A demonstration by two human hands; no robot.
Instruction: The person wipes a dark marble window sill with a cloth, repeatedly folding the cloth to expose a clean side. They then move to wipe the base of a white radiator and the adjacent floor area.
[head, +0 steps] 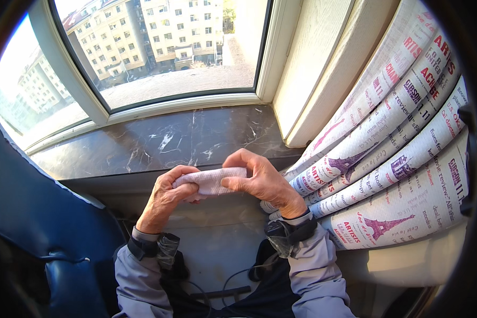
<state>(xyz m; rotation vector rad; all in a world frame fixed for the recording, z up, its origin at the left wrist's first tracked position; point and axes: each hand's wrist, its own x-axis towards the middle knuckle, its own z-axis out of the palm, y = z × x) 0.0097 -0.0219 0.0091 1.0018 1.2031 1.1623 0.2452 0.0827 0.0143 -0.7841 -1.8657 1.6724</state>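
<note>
A pale pinkish-white textured cloth (pixel 216 181), folded into a narrow pad, is held up between both hands in front of the windowsill. My left hand (pixel 165 198) grips its left end, thumb on the near face and fingers curled behind. On the right end, my right hand (pixel 258 179) pinches the cloth between thumb and fingers, the index finger arched above it. Just beyond the hands runs the dark marble windowsill (pixel 175 139) with white veins. Its front edge is partly hidden by the hands and cloth.
A white-framed window (pixel 175 105) rises behind the sill, with buildings outside. Printed curtains (pixel 381 171) hang close to my right arm. A dark blue upholstered seat (pixel 43 206) stands at the left. Strapped devices sit on both wrists, and a thin cable (pixel 238 272) loops near my legs.
</note>
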